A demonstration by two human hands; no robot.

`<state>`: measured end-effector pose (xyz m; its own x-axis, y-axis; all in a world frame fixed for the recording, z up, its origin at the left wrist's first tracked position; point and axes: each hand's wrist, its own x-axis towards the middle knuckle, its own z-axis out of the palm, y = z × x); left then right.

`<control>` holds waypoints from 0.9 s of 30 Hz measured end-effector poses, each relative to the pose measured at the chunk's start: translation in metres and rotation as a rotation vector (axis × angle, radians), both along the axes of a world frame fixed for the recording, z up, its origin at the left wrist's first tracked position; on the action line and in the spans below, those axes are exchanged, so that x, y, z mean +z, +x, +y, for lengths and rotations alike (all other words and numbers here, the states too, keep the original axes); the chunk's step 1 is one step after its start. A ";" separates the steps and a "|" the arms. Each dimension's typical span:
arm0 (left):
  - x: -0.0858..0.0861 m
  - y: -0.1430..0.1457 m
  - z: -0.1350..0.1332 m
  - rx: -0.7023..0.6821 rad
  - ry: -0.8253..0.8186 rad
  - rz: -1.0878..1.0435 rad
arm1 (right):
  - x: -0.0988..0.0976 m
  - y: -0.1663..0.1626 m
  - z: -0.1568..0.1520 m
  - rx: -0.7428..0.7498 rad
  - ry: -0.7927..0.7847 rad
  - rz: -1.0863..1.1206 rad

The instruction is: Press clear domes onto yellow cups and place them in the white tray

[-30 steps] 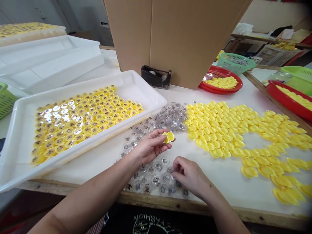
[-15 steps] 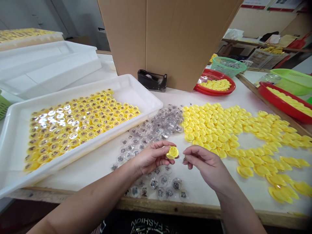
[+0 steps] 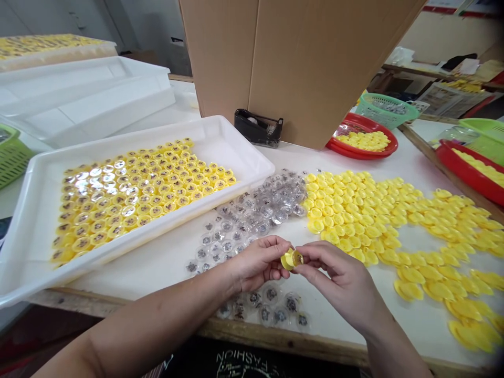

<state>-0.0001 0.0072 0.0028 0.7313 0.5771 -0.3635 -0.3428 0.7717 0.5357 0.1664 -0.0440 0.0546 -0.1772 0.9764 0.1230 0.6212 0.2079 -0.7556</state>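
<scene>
Between the fingers of my left hand (image 3: 262,262) is a small round yellow plastic piece (image 3: 289,259). My right hand (image 3: 334,275) pinches a clear printed disc (image 3: 298,257) against the open face of that piece. Under and in front of my hands lie many loose clear discs (image 3: 279,315) with dark printed pictures. To the right, yellow pieces (image 3: 342,210) cover the table in packed rows. On the left, a white tray (image 3: 252,163) holds rows of yellow pieces (image 3: 129,194) whose tops show printed discs.
Behind the discs stands a tall cardboard box (image 3: 291,63) with a black tape dispenser (image 3: 258,128) before it. A red plate (image 3: 362,149) and a green basket (image 3: 388,110) are at back right. White trays (image 3: 98,100) are stacked at back left. A wooden edge (image 3: 283,344) borders the table.
My right hand has come in to meet my left, bringing the clear disc onto the yellow piece. The yellow piece has turned to face right. The whole view has shifted slightly.
</scene>
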 end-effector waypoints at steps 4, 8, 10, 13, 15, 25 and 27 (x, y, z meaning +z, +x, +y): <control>0.000 0.000 -0.003 -0.014 0.006 -0.017 | 0.006 0.000 -0.004 0.014 0.068 -0.128; 0.002 -0.001 -0.004 -0.028 0.007 -0.027 | 0.008 -0.001 -0.008 0.053 0.235 -0.229; 0.003 -0.001 -0.004 -0.034 0.001 -0.047 | 0.009 -0.002 -0.011 0.058 0.303 -0.281; 0.005 -0.001 -0.005 -0.047 -0.007 -0.066 | 0.011 -0.003 -0.015 0.047 0.362 -0.342; 0.007 -0.002 -0.007 -0.057 -0.006 -0.067 | 0.012 -0.004 -0.017 0.033 0.369 -0.363; 0.012 -0.003 -0.010 -0.024 0.015 -0.061 | 0.017 -0.009 -0.016 0.065 0.429 -0.345; 0.011 -0.004 -0.009 -0.021 0.044 -0.027 | 0.016 -0.010 -0.014 0.080 0.424 -0.337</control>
